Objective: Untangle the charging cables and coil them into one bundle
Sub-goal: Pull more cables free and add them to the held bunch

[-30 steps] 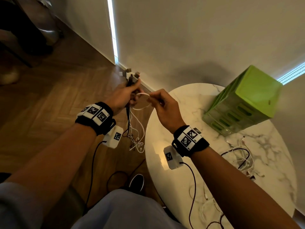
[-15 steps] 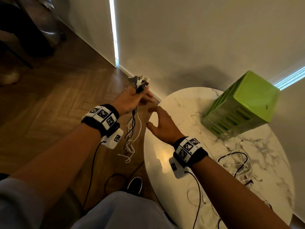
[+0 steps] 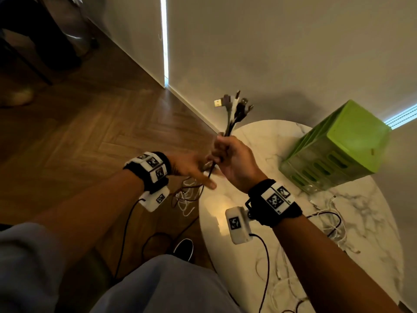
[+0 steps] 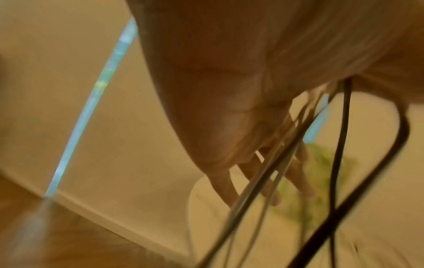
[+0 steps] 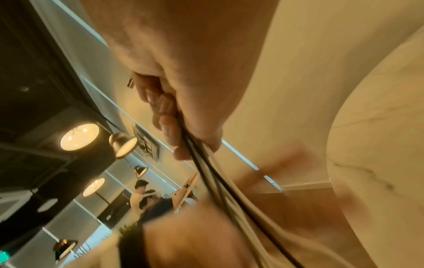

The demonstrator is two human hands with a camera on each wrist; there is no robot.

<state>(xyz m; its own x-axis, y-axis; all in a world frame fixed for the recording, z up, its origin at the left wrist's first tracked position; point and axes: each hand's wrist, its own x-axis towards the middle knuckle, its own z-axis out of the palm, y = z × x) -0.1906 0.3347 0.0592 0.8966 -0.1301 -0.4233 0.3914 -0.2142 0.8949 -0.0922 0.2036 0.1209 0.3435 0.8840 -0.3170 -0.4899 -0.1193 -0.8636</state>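
My right hand (image 3: 222,152) grips a bundle of black and white charging cables (image 3: 231,123) just below their plugs (image 3: 239,105), which fan out upward. In the right wrist view its fingers (image 5: 164,116) curl round the strands (image 5: 207,174). My left hand (image 3: 198,173) lies just below and to the left, fingers stretched out, and the strands (image 4: 273,168) run down past its fingers (image 4: 226,188). The loose tails (image 3: 186,199) hang over the floor beside the table edge. More tangled cables (image 3: 329,224) lie on the round marble table (image 3: 216,213).
A lime-green slotted crate (image 3: 338,152) stands at the table's back right, against the wall. More white cable (image 3: 282,292) lies near the table's front. A wood floor and a black shoe (image 3: 184,248) are to the left of the table. Wrist-camera leads trail from both wrists.
The bundle has passed from my left hand to my right, which was open half a second ago. My left hand has let go and dropped below, and the plugs now sit higher and further right.
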